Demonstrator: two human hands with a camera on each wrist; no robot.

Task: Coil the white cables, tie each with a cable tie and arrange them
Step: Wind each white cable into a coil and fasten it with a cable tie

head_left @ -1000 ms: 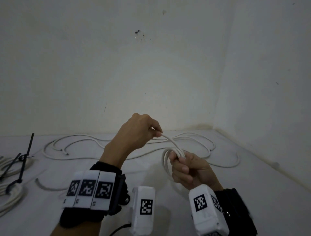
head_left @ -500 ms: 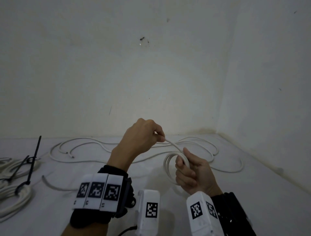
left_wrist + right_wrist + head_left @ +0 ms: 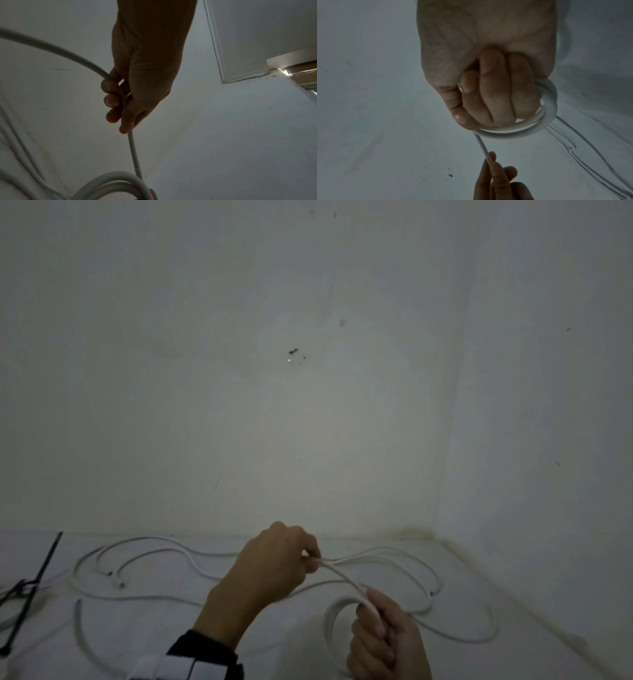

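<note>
The right hand (image 3: 383, 642) grips a small coil of white cable (image 3: 334, 616). The left hand (image 3: 274, 563) pinches the same cable farther away. More loose cable (image 3: 455, 637) lies behind. At far left, black cable ties (image 3: 32, 587) are cut off.

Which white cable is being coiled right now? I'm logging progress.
The white cable stretched between both hands: right hand grips its small coil, left hand feeds it. The other cable lies loose, untouched.
</note>
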